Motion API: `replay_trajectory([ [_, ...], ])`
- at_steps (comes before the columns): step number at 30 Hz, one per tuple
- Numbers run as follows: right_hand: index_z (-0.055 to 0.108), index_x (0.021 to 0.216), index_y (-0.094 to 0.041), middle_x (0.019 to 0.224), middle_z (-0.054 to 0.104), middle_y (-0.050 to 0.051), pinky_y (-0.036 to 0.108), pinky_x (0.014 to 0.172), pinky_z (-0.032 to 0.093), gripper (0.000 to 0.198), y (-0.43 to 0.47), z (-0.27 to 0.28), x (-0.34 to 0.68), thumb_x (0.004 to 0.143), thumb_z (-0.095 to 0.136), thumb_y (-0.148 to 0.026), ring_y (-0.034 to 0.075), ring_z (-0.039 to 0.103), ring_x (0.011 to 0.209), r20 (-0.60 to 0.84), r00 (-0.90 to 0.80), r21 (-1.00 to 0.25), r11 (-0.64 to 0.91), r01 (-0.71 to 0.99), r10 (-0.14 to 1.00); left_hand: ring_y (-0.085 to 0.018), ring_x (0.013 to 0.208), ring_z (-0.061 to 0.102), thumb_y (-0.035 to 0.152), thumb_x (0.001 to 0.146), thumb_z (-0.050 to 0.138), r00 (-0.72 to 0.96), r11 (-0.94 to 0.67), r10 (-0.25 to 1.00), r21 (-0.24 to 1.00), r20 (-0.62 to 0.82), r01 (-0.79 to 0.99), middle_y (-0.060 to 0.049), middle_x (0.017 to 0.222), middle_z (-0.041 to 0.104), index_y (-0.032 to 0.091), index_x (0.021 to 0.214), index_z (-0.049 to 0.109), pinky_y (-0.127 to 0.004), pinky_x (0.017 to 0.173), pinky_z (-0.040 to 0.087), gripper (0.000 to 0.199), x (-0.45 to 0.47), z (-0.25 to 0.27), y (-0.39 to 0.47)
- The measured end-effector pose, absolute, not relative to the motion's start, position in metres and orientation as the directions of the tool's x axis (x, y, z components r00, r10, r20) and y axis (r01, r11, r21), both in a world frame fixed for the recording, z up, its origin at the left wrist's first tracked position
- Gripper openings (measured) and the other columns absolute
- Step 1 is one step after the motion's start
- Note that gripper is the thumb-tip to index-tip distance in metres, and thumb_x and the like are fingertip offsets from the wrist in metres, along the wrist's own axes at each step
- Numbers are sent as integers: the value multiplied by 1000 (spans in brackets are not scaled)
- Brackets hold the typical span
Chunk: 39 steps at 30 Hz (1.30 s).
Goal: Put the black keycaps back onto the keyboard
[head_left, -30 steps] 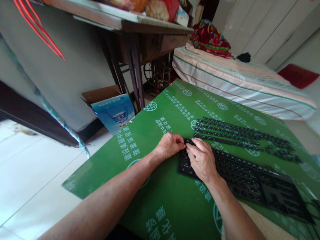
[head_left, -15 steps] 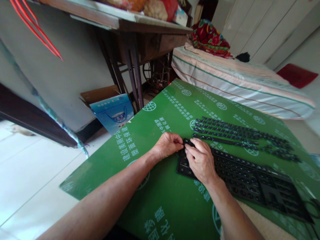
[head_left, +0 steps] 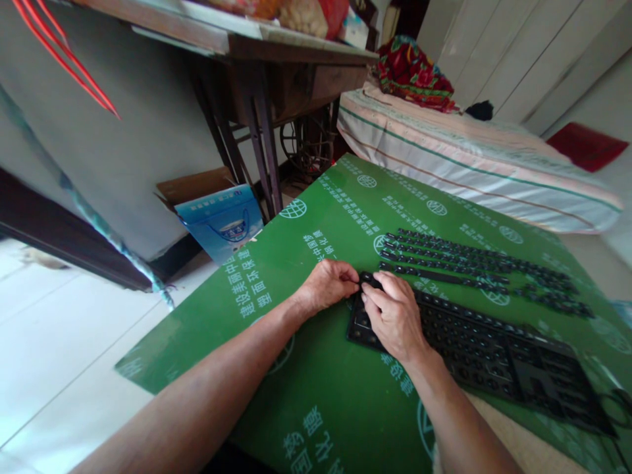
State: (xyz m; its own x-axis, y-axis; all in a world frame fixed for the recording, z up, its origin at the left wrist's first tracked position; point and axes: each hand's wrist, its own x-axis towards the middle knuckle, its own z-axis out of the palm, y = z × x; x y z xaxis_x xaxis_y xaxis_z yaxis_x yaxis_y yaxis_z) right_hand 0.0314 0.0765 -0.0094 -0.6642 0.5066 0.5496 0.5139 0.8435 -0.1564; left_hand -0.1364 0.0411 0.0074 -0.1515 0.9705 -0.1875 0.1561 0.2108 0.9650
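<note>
A black keyboard [head_left: 474, 349] with many keycaps off lies on the green board, its sockets bare across most of its face. At its far left corner my left hand [head_left: 330, 286] is closed, thumb and index finger pinched against the corner. Over the top left keys, my right hand [head_left: 395, 315] is closed too, with thumb and index finger close together near the left fingertips. Whatever sits between the right fingertips is too small and hidden to make out. Beyond the keyboard, loose black keycaps [head_left: 454, 253] are laid out in several long rows.
The green board [head_left: 316, 224] with white lettering bears everything. A blue carton [head_left: 222, 220] stands on the floor past its left edge, beside an old wooden sewing table [head_left: 296, 66]. A bed [head_left: 469, 151] lies behind. The keyboard's cable [head_left: 617, 405] curls at the right.
Both hands stay at the keyboard's left corner in nearly the same pose. The whole view has shifted slightly; the keycap rows and keyboard have not moved on the board.
</note>
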Motion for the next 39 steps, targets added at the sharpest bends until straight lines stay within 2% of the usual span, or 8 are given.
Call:
replay_trajectory([
  [5, 72, 100, -20, 113, 62, 13, 46, 94, 45, 25, 76, -9, 31, 88, 50, -20, 26, 54, 111, 533, -666, -177, 839, 515, 522, -6, 46, 47, 16, 62, 62, -158, 213, 969, 965, -189, 151, 6, 53, 57, 16, 69, 63, -17, 44, 34, 6, -136, 8, 40],
  [12, 71, 101, -18, 105, 65, 13, 42, 92, 48, 25, 78, -9, 35, 88, 50, -22, 24, 58, 102, 587, -566, -338, 811, 478, 579, -6, 46, 48, 14, 62, 61, -156, 211, 970, 967, -189, 140, 6, 53, 56, 16, 68, 62, -17, 43, 34, 7, -137, 6, 40],
  [23, 72, 97, -16, 105, 62, 15, 44, 90, 47, 24, 77, -10, 33, 89, 50, -20, 25, 55, 105, 580, -634, -202, 844, 496, 511, -5, 46, 47, 14, 63, 62, -151, 201, 972, 971, -181, 130, 7, 53, 56, 16, 69, 63, -17, 44, 35, 6, -137, 4, 41],
  [29, 71, 102, -18, 106, 63, 13, 43, 91, 46, 24, 78, -10, 33, 89, 51, -22, 24, 55, 105, 576, -628, -218, 839, 499, 523, -6, 50, 50, 14, 62, 63, -149, 171, 977, 978, -153, 115, 6, 57, 60, 16, 69, 64, -18, 48, 38, 7, -136, 3, 41],
  [33, 72, 98, -17, 106, 63, 13, 41, 91, 46, 25, 78, -10, 32, 89, 49, -20, 24, 54, 105, 561, -633, -215, 832, 511, 534, -8, 55, 54, 15, 61, 66, -140, 150, 981, 984, -135, 101, 4, 61, 63, 16, 71, 65, -20, 54, 43, 11, -136, 0, 42],
  [39, 71, 98, -19, 104, 64, 10, 39, 89, 46, 21, 78, -6, 30, 87, 54, -24, 23, 57, 97, 545, -599, -272, 800, 535, 587, -8, 54, 55, 13, 60, 65, -126, 135, 984, 986, -122, 97, 5, 59, 62, 16, 72, 63, -20, 55, 44, 12, -137, -2, 43],
])
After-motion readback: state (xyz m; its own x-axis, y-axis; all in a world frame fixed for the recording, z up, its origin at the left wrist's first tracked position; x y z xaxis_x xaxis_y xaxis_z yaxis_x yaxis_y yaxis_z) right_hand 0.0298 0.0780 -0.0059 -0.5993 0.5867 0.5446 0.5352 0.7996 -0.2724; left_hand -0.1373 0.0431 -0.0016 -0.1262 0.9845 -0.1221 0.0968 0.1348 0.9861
